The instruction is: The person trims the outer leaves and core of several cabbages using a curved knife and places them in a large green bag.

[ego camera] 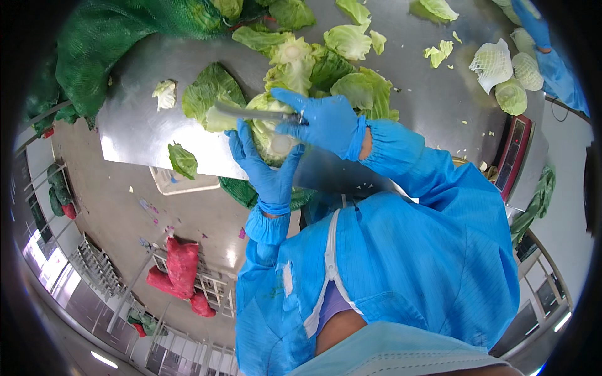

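Observation:
My left hand (265, 169), in a blue glove, grips a head of cabbage (277, 145) from below and from the left, near the steel table's edge. The cut stem end of the head faces up. Above the head, my right hand (327, 120), also gloved, is closed around the handle of a knife (254, 113). The curved blade points left across the top of the cabbage, beside a pale leaf. Dark green outer leaves (211, 89) lie to the left, and more loose leaves (367, 91) lie to the right and beyond.
Green mesh sacks (103, 51) lie on the steel table (136, 98) at the upper left. Cabbages in white foam nets (526, 70) are at the right, near another person's gloved hand (534, 23). A red scale (515, 155) stands at the right. A plastic crate (188, 184) is below the table's edge.

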Demonstrator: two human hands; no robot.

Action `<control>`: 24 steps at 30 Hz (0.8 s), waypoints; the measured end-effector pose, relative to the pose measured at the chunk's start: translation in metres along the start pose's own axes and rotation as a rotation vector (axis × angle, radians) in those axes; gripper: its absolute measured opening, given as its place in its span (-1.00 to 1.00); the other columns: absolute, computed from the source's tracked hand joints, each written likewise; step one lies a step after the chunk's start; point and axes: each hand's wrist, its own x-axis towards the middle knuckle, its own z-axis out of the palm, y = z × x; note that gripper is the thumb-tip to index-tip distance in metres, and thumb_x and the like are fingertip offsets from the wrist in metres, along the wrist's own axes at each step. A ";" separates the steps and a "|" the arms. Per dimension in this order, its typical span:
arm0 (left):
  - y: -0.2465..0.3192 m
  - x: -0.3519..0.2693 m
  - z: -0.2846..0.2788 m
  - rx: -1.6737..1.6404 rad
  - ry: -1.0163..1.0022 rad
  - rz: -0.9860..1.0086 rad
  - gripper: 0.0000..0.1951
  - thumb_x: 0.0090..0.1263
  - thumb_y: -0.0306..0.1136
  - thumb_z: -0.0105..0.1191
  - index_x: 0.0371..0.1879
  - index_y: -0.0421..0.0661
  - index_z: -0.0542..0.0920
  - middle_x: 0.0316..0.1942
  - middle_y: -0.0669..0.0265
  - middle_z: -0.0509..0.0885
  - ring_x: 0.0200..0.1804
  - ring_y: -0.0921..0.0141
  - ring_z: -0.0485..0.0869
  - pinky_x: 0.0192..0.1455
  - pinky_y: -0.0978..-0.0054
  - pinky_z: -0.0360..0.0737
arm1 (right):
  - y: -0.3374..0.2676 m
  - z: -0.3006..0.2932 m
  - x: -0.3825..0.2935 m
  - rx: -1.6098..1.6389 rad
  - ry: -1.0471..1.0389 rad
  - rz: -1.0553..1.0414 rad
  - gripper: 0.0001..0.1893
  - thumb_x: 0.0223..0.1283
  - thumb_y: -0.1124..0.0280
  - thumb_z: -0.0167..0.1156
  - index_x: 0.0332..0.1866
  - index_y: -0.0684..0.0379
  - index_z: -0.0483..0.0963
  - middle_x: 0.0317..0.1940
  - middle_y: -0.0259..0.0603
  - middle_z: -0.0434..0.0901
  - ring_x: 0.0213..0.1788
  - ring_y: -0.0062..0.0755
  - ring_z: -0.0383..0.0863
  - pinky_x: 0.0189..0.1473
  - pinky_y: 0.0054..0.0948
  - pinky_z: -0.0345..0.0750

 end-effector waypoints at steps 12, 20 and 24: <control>-0.008 -0.063 0.009 0.049 0.148 0.008 0.08 -0.04 -0.12 0.49 0.46 -0.18 0.11 0.47 0.14 0.15 0.43 0.10 0.17 0.47 0.15 0.07 | 0.061 -0.010 0.036 0.152 -0.005 0.345 -0.45 0.07 0.01 0.35 0.11 0.12 0.51 -0.54 -0.13 0.58 -0.50 -0.35 0.61 -0.40 -0.32 0.49; -0.001 -0.053 -0.007 0.013 0.084 -0.014 0.04 0.00 -0.13 0.47 0.46 -0.16 0.13 0.43 0.06 0.19 0.36 0.08 0.18 0.42 0.14 0.09 | 0.022 -0.005 -0.011 0.312 -0.536 0.173 -0.13 -0.01 -0.20 0.35 0.42 -0.06 0.29 -0.35 -0.16 0.66 -0.31 -0.40 0.65 -0.22 -0.39 0.53; 0.000 -0.042 -0.001 -0.034 0.200 -0.058 -0.02 0.07 -0.10 0.41 0.44 -0.20 0.16 0.46 0.02 0.18 0.42 0.05 0.18 0.47 0.09 0.08 | -0.009 -0.010 -0.020 -0.010 -0.476 0.053 -0.10 0.00 -0.37 0.21 0.40 -0.01 0.32 -0.29 -0.13 0.67 -0.27 -0.16 0.67 -0.20 -0.27 0.57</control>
